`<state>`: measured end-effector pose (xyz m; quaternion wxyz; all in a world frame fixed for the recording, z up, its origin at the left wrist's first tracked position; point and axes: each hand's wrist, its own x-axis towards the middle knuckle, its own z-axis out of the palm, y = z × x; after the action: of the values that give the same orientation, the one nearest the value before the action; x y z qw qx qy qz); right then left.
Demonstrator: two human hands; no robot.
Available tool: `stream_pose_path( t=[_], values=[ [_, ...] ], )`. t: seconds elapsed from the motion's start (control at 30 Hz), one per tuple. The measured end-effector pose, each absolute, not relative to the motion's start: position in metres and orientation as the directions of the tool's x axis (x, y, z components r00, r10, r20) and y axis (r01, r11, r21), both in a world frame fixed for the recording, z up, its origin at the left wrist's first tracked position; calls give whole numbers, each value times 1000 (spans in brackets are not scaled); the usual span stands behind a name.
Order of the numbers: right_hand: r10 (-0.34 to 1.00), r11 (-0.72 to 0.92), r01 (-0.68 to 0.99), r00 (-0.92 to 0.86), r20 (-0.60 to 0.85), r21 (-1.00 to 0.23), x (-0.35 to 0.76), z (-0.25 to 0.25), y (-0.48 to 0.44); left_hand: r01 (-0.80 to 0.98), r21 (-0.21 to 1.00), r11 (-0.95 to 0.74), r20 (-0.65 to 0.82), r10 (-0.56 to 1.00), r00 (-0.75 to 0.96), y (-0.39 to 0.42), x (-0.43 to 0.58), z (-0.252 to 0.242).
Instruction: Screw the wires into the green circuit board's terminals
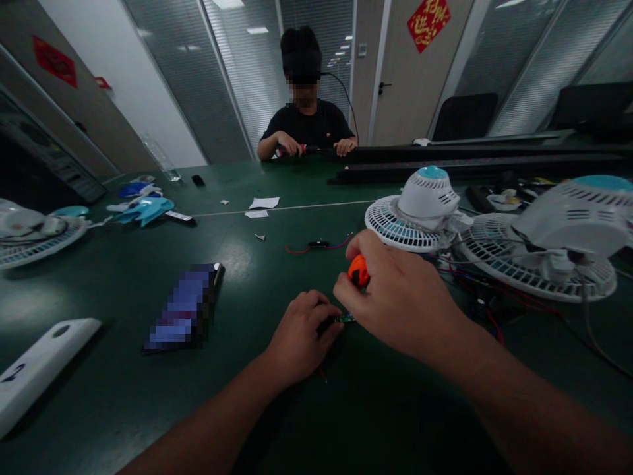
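Low over the table, my right hand (390,284) is closed round an orange-and-black screwdriver (359,270); its shaft and tip are hidden behind my fingers. My left hand (306,330) rests on the table with thumb and fingers pinched on a small green circuit board (347,318). Most of that board is covered by my hands. A thin red wire (322,375) shows below my left hand. Beyond both hands lies a small black module (318,244) with red and dark wires at its ends.
White fan housings (425,204) with grilles and loose wires crowd the right side. A phone (182,307) and a white case (44,369) lie on the left. Paper scraps (264,203) lie farther back. Across the table (237,277), a person (309,122) holds a red-and-black tool.
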<state>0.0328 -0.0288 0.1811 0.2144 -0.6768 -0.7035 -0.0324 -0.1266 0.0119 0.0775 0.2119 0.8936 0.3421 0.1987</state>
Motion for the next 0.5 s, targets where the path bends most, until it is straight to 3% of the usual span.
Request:
stream_pose_path(
  t=[0.5],
  values=[
    [938, 51, 977, 24, 344, -207, 37, 183, -29, 553, 487, -676, 205, 704, 680, 11, -124, 79]
  ],
)
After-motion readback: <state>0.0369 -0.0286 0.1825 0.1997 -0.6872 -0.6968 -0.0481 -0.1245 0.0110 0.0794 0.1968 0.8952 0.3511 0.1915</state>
